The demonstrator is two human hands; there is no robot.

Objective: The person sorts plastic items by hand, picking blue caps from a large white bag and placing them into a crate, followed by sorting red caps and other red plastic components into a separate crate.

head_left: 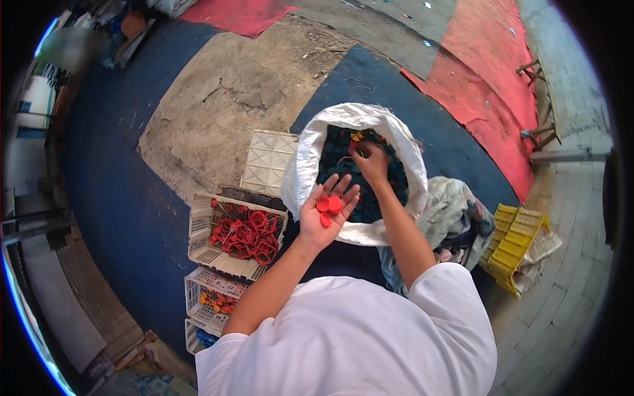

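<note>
My left hand point(321, 216) is palm up at the near left rim of a white woven sack point(305, 155), fingers spread. Several red plastic bottle caps point(329, 210) rest on its palm and lower fingers. Inside the sack lies a mass of dark green bottle caps point(368, 206) with some red and yellow ones among them. My right hand point(371, 162) reaches down into the sack, its fingers bent together near yellow caps point(357, 136). A bit of red, apparently a cap, shows at its fingertips, which are partly hidden.
On the left, a crate point(198, 228) contains red ring-shaped pieces point(246, 236). Nearer me, another crate point(193, 290) has orange and red pieces, and a third point(191, 335) has blue ones. A stuffed translucent bag point(444, 198) and a yellow crate point(512, 241) stand on the right.
</note>
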